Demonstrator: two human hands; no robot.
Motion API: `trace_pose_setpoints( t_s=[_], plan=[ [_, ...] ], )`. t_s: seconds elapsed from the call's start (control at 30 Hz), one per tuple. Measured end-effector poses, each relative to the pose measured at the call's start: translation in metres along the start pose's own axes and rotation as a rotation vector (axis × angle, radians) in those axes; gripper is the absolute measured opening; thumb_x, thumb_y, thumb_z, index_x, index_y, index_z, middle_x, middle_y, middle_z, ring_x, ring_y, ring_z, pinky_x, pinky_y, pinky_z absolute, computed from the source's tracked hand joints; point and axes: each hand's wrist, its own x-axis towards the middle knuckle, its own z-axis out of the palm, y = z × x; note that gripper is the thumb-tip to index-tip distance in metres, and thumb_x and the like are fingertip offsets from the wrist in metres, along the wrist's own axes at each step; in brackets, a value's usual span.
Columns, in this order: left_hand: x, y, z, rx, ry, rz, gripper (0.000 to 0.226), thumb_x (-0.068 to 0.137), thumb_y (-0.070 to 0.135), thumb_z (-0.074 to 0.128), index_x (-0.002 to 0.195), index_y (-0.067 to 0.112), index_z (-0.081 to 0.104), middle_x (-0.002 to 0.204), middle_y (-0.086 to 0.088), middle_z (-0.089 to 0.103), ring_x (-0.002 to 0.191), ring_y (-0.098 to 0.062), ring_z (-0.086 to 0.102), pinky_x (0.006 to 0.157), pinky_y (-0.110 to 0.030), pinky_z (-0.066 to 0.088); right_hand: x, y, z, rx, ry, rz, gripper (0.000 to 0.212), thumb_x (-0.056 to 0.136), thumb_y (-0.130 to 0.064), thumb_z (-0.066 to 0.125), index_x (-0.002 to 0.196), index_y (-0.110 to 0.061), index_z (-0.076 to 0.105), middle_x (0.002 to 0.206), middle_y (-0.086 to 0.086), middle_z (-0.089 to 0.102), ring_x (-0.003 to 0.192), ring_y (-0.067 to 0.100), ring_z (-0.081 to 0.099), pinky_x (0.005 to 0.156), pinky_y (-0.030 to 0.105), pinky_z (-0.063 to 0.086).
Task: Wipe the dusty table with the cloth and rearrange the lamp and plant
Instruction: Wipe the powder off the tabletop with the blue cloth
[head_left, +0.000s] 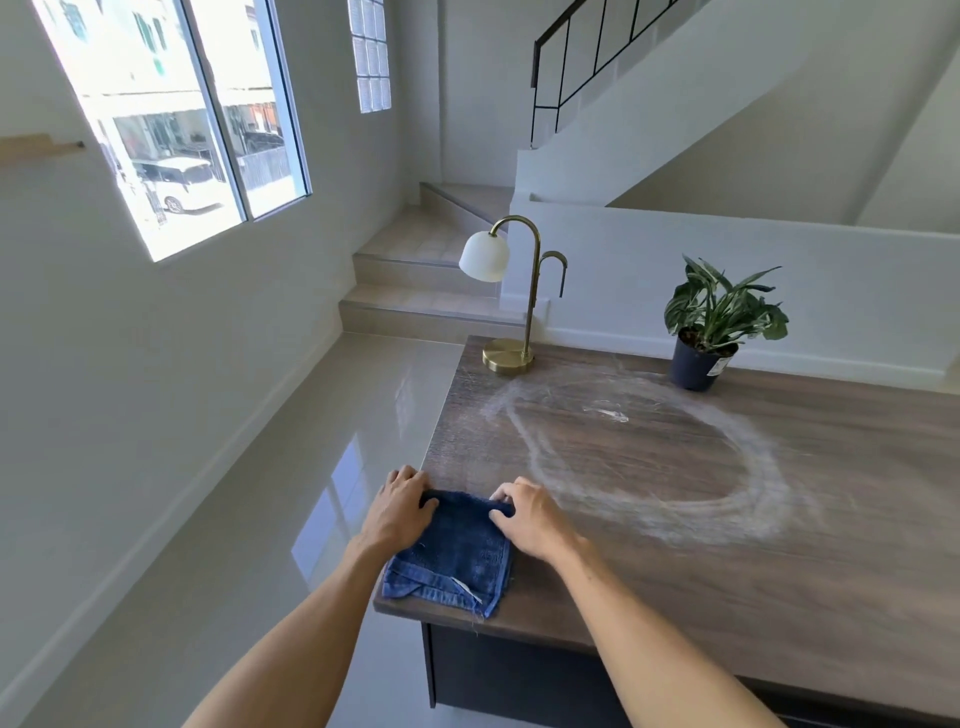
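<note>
Head view: left hand (400, 506) and right hand (527, 514) pinch the far edge of the blue cloth (452, 558) on the dusty table (675, 519). Lamp (506, 296) and plant (714, 325) stand well apart behind.

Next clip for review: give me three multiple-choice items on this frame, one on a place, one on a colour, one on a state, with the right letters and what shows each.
1. Where does the brass lamp with the white dome shade stand on the wood-grain table?
A. Far left corner
B. Centre, inside the dust ring
C. Near edge beside the cloth

2. What colour is the folded terry cloth?
A. White
B. Dark blue
C. Green

3. What is the state of the white dust on the table?
A. Wiped fully away
B. Smeared in a ring, uncleared
C. Covered by the cloth

Answers: 1 A, its base sits at the far left corner, left of the leafy plant in a dark pot. 2 B, the fabric under the left hand and right hand is dark blue. 3 B, a pale loop shows beyond the cloth.
</note>
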Motion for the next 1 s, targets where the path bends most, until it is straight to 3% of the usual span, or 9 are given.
trace_pose_setpoints(
  t_s=[0.13, 0.3, 0.4, 0.5, 0.6, 0.7, 0.8, 0.9, 1.0],
  plan=[
    [0.008, 0.006, -0.015, -0.298, -0.076, -0.038, 0.008, 0.091, 0.015, 0.061, 0.084, 0.015, 0.057, 0.087, -0.002, 0.064, 0.084, -0.025, 0.059, 0.075, -0.037, 0.048, -0.002, 0.001, -0.009, 0.211, 0.043, 0.038, 0.003, 0.087, -0.029, 0.066, 0.085, -0.027, 0.065, 0.091, -0.006, 0.066, 0.082, 0.011, 0.062, 0.073, 0.025, 0.047],
    [0.025, 0.031, -0.029, -0.441, -0.109, -0.002, 0.007, 0.09, 0.02, 0.066, 0.088, 0.013, 0.066, 0.091, -0.007, 0.072, 0.086, -0.024, 0.066, 0.074, -0.037, 0.054, -0.009, 0.011, -0.034, 0.464, 0.125, 0.144, 0.009, 0.08, -0.03, 0.067, 0.074, -0.023, 0.066, 0.07, -0.007, 0.067, 0.068, 0.008, 0.058, 0.069, 0.028, 0.043],
    [0.035, 0.053, -0.029, -0.524, -0.188, 0.007, 0.013, 0.087, 0.023, 0.07, 0.087, 0.011, 0.068, 0.088, -0.007, 0.074, 0.08, -0.021, 0.067, 0.075, -0.039, 0.055, -0.019, 0.021, -0.05, 0.528, 0.197, 0.162, 0.011, 0.08, -0.028, 0.064, 0.074, -0.019, 0.063, 0.07, -0.002, 0.066, 0.065, 0.011, 0.056, 0.068, 0.032, 0.044],
    [0.048, 0.074, -0.026, -0.603, -0.272, 0.001, 0.017, 0.083, 0.026, 0.074, 0.086, 0.01, 0.07, 0.084, -0.007, 0.075, 0.075, -0.018, 0.065, 0.068, -0.036, 0.052, -0.029, 0.033, -0.071, 0.624, 0.231, 0.232, 0.008, 0.086, -0.02, 0.062, 0.086, -0.012, 0.065, 0.081, 0.009, 0.063, 0.055, 0.017, 0.06, 0.042, 0.027, 0.046],
    [0.056, 0.097, -0.023, -0.607, -0.388, 0.006, 0.012, 0.086, 0.022, 0.072, 0.085, 0.01, 0.069, 0.081, -0.006, 0.07, 0.071, -0.015, 0.064, 0.058, -0.025, 0.05, -0.035, 0.05, -0.091, 0.613, 0.223, 0.294, 0.009, 0.086, -0.02, 0.063, 0.08, -0.016, 0.068, 0.071, 0.005, 0.052, 0.048, 0.016, 0.049, 0.035, 0.022, 0.037],
    [0.067, 0.115, -0.016, -0.661, -0.472, 0.019, 0.009, 0.089, 0.019, 0.071, 0.089, 0.01, 0.07, 0.082, -0.007, 0.07, 0.068, -0.016, 0.068, 0.056, -0.026, 0.054, -0.033, 0.065, -0.108, 0.577, 0.279, 0.306, 0.014, 0.087, -0.017, 0.063, 0.076, -0.014, 0.071, 0.054, -0.005, 0.047, 0.047, 0.013, 0.037, 0.041, 0.021, 0.029],
    [0.078, 0.128, -0.002, -0.628, -0.429, 0.062, 0.009, 0.091, 0.019, 0.069, 0.093, 0.011, 0.071, 0.084, -0.006, 0.072, 0.069, -0.019, 0.071, 0.06, -0.033, 0.06, -0.027, 0.079, -0.115, 0.507, 0.35, 0.329, 0.012, 0.088, -0.017, 0.064, 0.08, -0.014, 0.073, 0.051, -0.011, 0.052, 0.045, 0.008, 0.038, 0.042, 0.017, 0.028],
    [0.089, 0.133, 0.019, -0.534, -0.332, 0.131, 0.005, 0.093, 0.014, 0.066, 0.093, 0.01, 0.07, 0.088, -0.008, 0.071, 0.075, -0.02, 0.071, 0.069, -0.037, 0.062, -0.019, 0.097, -0.108, 0.393, 0.405, 0.373, 0.012, 0.091, -0.015, 0.064, 0.095, -0.019, 0.074, 0.071, -0.008, 0.066, 0.058, 0.006, 0.054, 0.05, 0.012, 0.039],
    [0.096, 0.135, 0.031, -0.414, -0.227, 0.153, 0.011, 0.095, 0.014, 0.062, 0.102, 0.017, 0.07, 0.099, -0.005, 0.069, 0.087, -0.017, 0.065, 0.083, -0.033, 0.058, -0.015, 0.107, -0.089, 0.147, 0.442, 0.361, 0.027, 0.097, -0.012, 0.052, 0.115, -0.022, 0.07, 0.11, -0.006, 0.07, 0.094, 0.011, 0.062, 0.08, 0.019, 0.047]
  ],
)
